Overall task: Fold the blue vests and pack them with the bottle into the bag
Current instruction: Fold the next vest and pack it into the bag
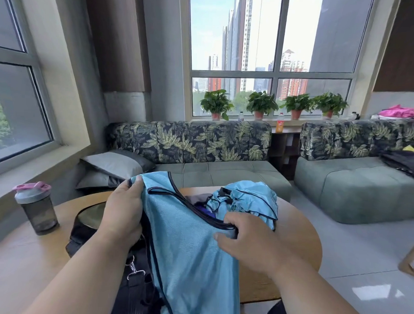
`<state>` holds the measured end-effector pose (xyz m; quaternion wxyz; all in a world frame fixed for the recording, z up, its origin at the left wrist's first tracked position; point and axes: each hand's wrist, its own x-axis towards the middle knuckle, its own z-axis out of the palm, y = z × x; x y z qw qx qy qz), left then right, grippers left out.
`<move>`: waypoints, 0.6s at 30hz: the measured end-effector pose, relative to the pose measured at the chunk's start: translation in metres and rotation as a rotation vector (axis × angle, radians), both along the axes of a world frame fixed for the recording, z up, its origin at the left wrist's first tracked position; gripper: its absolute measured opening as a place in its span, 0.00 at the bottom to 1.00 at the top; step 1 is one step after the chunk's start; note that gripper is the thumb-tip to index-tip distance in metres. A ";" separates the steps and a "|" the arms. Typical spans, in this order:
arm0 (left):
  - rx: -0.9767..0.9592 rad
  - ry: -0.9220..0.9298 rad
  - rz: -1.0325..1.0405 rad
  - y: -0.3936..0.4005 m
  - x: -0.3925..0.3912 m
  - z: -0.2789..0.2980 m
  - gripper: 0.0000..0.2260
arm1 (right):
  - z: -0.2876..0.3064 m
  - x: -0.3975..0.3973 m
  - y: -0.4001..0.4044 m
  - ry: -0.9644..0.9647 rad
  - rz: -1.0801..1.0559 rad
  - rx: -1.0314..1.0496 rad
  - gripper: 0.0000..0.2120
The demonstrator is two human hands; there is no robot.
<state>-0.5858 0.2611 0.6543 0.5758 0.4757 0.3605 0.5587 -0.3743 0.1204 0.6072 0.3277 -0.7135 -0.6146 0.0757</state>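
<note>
I hold a light blue vest [190, 257] with dark trim up over the round wooden table [292, 249]. My left hand [123, 215] grips its upper left shoulder strap. My right hand [247, 240] pinches the vest at the neckline on the right. Behind it lies a crumpled heap of more blue vests [246, 200]. A black bag [86, 232] with a metal strap clip lies under the held vest, mostly hidden. A smoky shaker bottle [36, 208] with a grey lid and pink cap stands upright at the table's left.
Green sofas with leaf-print backs [190, 142] stand beyond the table, with grey cushions [111, 167] at the left. Potted plants [261, 104] line the windowsill. A tiled floor lies to the right, with a wooden chair leg [411, 260] at the edge.
</note>
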 end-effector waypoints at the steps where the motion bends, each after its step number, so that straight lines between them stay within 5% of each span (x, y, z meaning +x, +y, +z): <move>1: 0.011 0.024 0.014 0.003 -0.001 -0.002 0.09 | 0.001 0.000 -0.002 -0.146 -0.016 0.054 0.18; 3: 0.039 0.080 0.059 0.009 -0.005 -0.002 0.11 | 0.007 0.003 -0.005 -0.299 -0.021 0.167 0.15; 6: 0.117 0.232 0.147 0.014 -0.010 0.003 0.13 | 0.014 0.007 -0.002 -0.241 0.022 0.267 0.11; 12: 0.100 0.217 0.160 0.022 -0.010 0.005 0.14 | 0.016 -0.004 0.004 0.336 0.085 0.171 0.07; 18: -0.010 0.066 0.036 0.029 -0.015 -0.003 0.13 | 0.007 -0.001 0.013 1.013 0.189 0.184 0.24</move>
